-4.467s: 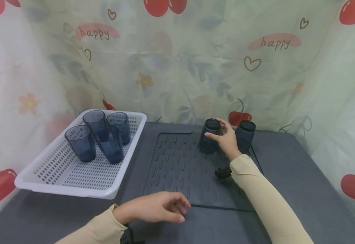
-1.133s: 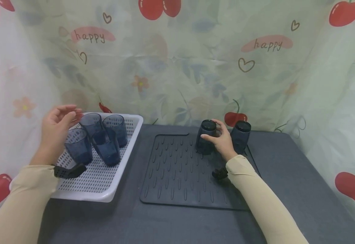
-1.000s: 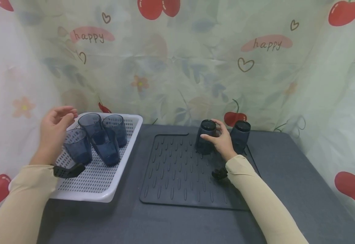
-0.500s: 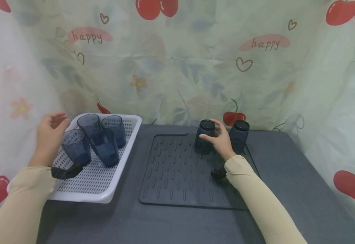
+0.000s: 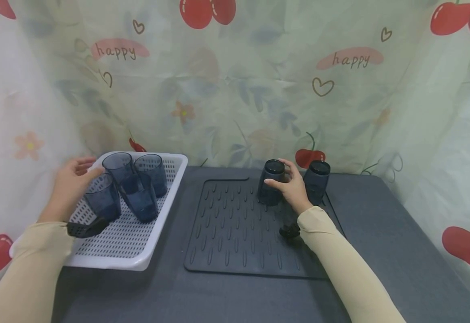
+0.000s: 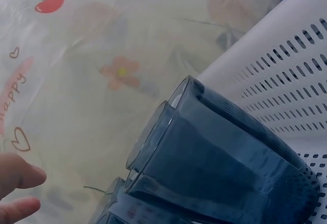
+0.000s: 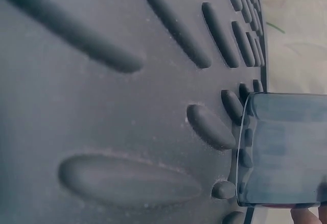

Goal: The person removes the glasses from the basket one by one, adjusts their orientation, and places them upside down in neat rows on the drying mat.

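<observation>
Smoky blue and see-through, the held tumbler (image 5: 270,186) is mouth-down at 12 o'clock on the ridged mat (image 5: 235,242), going by the head view. The right hand (image 5: 298,190) grips it from its 3 o'clock side, thumb and fingers curled round the wall; whether the rim bears on the mat I cannot tell. Just beyond that hand, at 3 o'clock, stands a second upturned tumbler (image 5: 317,185).

At the mat's 9 to 10 o'clock, a white basket (image 5: 113,264) holds four more, mouths up, crowded into its 11-to-2 o'clock part: a left tumbler (image 5: 104,202), a far tumbler (image 5: 117,168), a right tumbler (image 5: 160,177) and a tilted near tumbler (image 5: 142,202). The left hand (image 5: 66,188) hangs at the basket's 10 o'clock side, thumb spread wide from the fingers; the left wrist view shows its visible fingertips apart from the glass.

A strip of table (image 5: 174,233) runs between basket and mat, and a broader band lies at 6 o'clock, past the mat's straight front edge. The mat is dark, with rounded corners, a thin raised lip and rows of long ribs. Slots pierce the basket's walls and floor. Beige sleeves (image 5: 28,264) reach in from 7 and 5 o'clock; a cherry-printed cloth (image 5: 243,58) hangs behind at 12.
</observation>
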Demonstrator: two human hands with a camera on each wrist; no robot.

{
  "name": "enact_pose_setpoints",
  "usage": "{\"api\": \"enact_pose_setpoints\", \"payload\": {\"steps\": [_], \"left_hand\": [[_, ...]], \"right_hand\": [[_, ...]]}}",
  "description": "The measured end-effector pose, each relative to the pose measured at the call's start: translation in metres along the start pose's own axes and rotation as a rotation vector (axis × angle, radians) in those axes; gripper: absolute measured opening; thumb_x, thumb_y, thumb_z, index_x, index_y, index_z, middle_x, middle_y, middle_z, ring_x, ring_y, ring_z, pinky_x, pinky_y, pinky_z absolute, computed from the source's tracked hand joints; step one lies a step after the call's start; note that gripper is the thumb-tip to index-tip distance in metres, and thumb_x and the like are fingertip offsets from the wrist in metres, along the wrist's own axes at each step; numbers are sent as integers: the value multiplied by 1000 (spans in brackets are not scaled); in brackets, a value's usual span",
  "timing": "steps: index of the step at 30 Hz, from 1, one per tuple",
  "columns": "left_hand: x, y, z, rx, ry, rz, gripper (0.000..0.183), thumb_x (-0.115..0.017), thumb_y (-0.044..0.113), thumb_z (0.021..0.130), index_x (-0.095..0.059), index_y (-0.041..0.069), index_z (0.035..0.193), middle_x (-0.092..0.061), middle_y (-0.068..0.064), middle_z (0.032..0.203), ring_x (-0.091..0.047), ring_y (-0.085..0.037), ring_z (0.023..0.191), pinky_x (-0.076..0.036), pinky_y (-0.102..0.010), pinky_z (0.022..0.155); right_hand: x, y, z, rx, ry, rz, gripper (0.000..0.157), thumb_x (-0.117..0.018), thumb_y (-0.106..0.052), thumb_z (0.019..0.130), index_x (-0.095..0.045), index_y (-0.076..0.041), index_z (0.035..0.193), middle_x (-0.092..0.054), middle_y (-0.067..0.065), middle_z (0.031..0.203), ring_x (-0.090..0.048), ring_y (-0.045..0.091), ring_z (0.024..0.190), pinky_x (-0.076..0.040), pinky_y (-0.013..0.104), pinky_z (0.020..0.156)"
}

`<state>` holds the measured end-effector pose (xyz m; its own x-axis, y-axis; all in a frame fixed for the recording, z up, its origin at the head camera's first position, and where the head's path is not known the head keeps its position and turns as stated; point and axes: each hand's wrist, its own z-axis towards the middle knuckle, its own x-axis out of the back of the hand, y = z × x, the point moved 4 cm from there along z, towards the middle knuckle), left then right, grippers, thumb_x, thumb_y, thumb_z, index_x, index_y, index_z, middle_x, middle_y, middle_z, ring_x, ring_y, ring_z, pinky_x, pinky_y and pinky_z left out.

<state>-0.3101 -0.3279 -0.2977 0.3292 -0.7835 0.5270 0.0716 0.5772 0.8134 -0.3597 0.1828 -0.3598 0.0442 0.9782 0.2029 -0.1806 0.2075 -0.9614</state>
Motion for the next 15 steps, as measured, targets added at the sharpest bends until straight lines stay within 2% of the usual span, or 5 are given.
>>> {"api": "enact_pose_setpoints", "payload": {"steps": [8, 15], "left_hand": [[-2, -3, 0, 68, -88, 37, 70, -53, 35, 97, -27, -5, 148, -26, -34, 151, -25, -54, 137, -27, -66, 108], [-4, -7, 0, 86, -138, 57, 76, -53, 37, 97, -21, -9, 148, -24, -39, 148, -27, -56, 135, -27, -66, 107]], "right_hand": [[1, 1, 1, 0, 2, -7, 79, -78, -13, 82, -34, -17, 148, -45, 19, 141, -49, 35, 128, -43, 53, 102], [1, 2, 3, 1, -1, -8, 80, -78, -13, 82, -34, -16, 149, -45, 19, 140, -50, 35, 127, -44, 53, 102]]}}
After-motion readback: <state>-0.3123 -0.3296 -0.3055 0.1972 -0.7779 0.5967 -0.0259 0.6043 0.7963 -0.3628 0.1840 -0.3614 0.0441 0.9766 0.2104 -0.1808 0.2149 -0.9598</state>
